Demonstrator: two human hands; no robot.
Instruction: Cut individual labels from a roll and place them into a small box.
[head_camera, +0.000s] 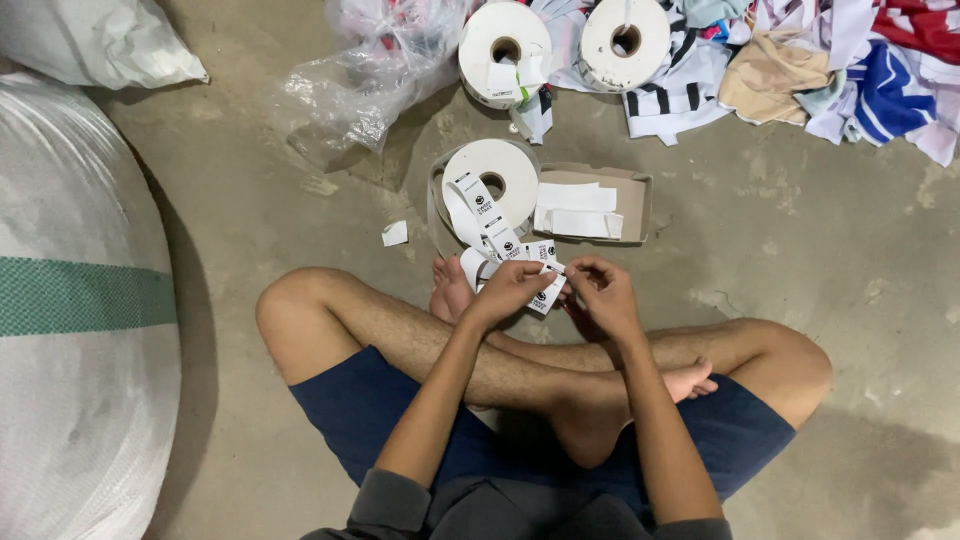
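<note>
Both the left hand (510, 290) and right hand (600, 290) pinch a white label strip (497, 236) with black printed marks.

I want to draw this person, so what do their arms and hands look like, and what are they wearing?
Both arms are bare from the elbows down, with dark grey sleeves pushed up near the elbows. The left hand and right hand wear no gloves, and no rings or watch show. The forearms are slim. The person also wears dark blue shorts.

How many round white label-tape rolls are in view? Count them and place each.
3: one white label-tape roll before the feet, two at the top by the clothes; more may be hidden.
</note>
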